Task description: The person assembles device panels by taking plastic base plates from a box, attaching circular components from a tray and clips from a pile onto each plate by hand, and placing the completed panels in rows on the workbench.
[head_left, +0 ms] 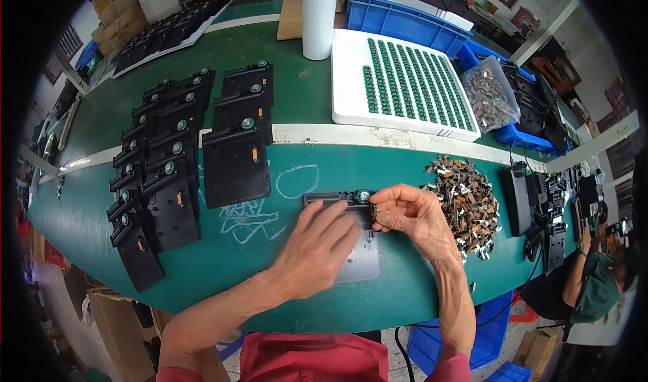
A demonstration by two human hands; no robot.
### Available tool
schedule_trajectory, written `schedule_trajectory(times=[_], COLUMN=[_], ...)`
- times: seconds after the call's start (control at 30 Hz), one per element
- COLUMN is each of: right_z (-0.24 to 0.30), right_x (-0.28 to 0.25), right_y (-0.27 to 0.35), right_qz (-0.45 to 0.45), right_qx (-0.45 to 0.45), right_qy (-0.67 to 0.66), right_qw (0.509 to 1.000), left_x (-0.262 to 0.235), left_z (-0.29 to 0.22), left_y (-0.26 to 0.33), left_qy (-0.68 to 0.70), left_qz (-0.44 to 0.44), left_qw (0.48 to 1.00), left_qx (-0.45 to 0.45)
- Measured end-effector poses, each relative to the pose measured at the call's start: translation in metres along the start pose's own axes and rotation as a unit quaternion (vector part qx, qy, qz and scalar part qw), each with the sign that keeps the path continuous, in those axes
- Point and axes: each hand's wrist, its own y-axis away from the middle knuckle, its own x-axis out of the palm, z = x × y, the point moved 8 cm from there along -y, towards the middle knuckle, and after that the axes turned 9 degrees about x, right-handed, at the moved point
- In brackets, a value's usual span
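A black plastic panel [362, 266], its lower part shining pale with reflected light, lies on the green table in front of me. Along its far edge runs a raised bar with a round, green-rimmed part [364, 196] at the right end. My left hand [317, 247] rests on the panel, fingers stretched out and slightly apart. At the panel's right edge, beside the round part, my right hand [415, 216] pinches thumb and forefinger together. What sits between those fingertips is mostly hidden. Just right of that hand spreads a pile of small metal-and-brown parts [469, 206].
Several similar black panels [233, 169] overlap in rows on the left. Beyond the white strip are a white foam tray [351, 78] of small green parts, a white bottle [319, 21], a plastic bag of parts [491, 95] and blue bins [405, 24]. Another person [594, 281] sits far right.
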Motion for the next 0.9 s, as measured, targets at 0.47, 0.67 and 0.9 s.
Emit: schedule_trajectory(times=[0.47,0.67,0.9], right_z=[-0.002,0.003,0.007], right_x=[-0.008,0.003,0.014], right_y=[0.010,0.016,0.020], right_qz=[-0.054,-0.060,-0.105], right_qx=[0.015,0.005,0.007], right_qy=[0.217,0.275,0.332], right_qw=[0.974,0.960,0.937], left_x=[0.002,0.000,0.000], left_z=[0.001,0.000,0.000], left_y=[0.000,-0.001,0.001], left_qy=[-0.007,-0.006,0.003], left_qz=[0.000,-0.004,-0.022], left_qw=[1.000,1.000,1.000], left_qx=[-0.003,-0.007,-0.009])
